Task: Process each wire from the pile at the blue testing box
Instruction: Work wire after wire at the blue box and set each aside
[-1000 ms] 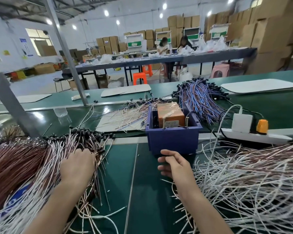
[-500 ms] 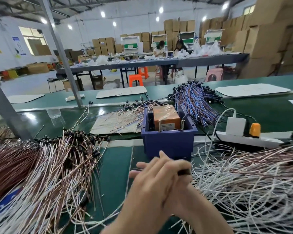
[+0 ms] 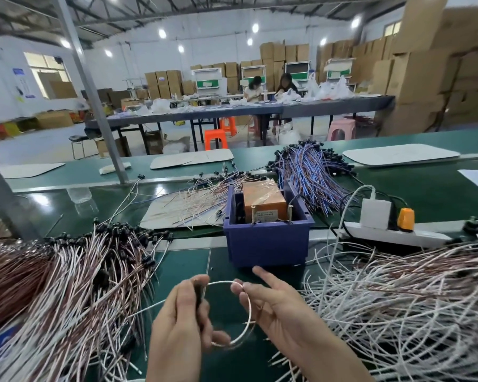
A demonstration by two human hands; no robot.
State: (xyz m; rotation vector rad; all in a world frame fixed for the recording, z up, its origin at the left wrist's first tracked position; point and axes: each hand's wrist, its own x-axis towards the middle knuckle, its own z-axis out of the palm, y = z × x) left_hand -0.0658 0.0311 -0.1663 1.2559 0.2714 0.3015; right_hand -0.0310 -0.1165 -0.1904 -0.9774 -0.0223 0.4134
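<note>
You hold 1 wire (image 3: 224, 282) in your 2 hands above the green table (image 3: 182, 260), just in front of the blue testing box (image 3: 268, 244) and not touching it. The wire is bent into almost a full ring, so it has no straight axis; the ring spans from hand to hand. Your left hand (image 3: 182, 323) has curled fingers and pinches the wire's dark end, which points up toward the box. Your right hand (image 3: 279, 307) is half open: the index finger is straight, and the thumb seems to press the wire against another finger, though blur hides this contact. The pile (image 3: 66, 285) lies at your left.
</note>
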